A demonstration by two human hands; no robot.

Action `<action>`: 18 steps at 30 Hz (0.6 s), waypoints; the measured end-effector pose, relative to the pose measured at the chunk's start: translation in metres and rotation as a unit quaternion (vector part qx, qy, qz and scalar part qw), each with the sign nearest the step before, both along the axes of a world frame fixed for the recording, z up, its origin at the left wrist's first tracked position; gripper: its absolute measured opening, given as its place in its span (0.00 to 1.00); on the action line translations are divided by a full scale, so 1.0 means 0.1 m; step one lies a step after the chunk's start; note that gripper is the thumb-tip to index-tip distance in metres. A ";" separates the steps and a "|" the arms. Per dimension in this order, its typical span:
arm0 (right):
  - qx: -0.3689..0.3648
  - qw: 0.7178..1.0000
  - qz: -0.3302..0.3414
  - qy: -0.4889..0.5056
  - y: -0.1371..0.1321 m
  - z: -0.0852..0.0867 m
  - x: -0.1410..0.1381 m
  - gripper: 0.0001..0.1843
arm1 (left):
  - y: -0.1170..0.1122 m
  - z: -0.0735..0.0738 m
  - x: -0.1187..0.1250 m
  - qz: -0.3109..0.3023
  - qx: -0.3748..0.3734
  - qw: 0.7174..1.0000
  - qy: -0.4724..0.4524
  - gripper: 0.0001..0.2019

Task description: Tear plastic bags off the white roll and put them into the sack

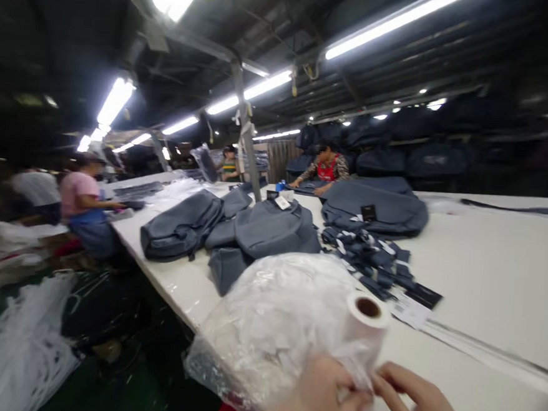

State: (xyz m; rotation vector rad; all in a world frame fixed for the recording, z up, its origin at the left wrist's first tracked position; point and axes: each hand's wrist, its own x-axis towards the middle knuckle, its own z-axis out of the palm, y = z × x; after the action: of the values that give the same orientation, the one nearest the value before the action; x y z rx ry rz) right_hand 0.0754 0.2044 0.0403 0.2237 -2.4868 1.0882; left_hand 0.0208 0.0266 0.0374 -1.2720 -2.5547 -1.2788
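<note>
A large clear plastic bag (290, 300) is bunched up at the table's front edge, stuffed with whitish, crumpled material. My left hand (320, 390) pinches a gathered part of its plastic. My right hand (417, 400) comes in from the right with bent fingers, its fingertips closed at the same bit of plastic and close to the left fingers. Just beyond both hands, a white roll (366, 321) with a brown core stands upright against the bag. The hands are slightly blurred, so the exact fold between the fingers is hard to make out.
Grey-blue backpacks (277, 227) lie on the white table (495, 265), with another bag (374, 206) farther right. Bundled straps (373, 259) and black-and-white tags (417, 303) are near the roll. Co-workers (326, 168) work across and at left. White strips (24, 344) heap on the floor.
</note>
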 end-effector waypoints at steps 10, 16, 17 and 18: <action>-0.038 0.995 0.006 -0.093 0.01 0.19 0.17 0.12 | -0.05 0.05 -0.08 0.080 0.031 0.989 -0.121 0.14; -0.035 0.994 0.036 -0.093 -0.09 0.18 0.13 0.06 | 0.01 0.04 -0.04 0.057 0.006 0.995 -0.085 0.10; -0.035 0.995 0.041 -0.087 -0.10 0.17 0.12 0.07 | 0.01 0.04 -0.04 0.061 0.002 0.995 -0.080 0.10; -0.033 0.995 0.044 -0.081 -0.11 0.16 0.10 0.08 | 0.02 0.04 -0.04 0.066 -0.003 0.995 -0.072 0.10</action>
State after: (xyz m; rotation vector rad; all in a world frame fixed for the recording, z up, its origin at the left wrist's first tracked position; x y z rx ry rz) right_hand 0.0858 0.1936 0.0559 0.2366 -2.5980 1.2699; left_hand 0.0164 0.0281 0.0410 -1.0265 -2.6885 -1.3837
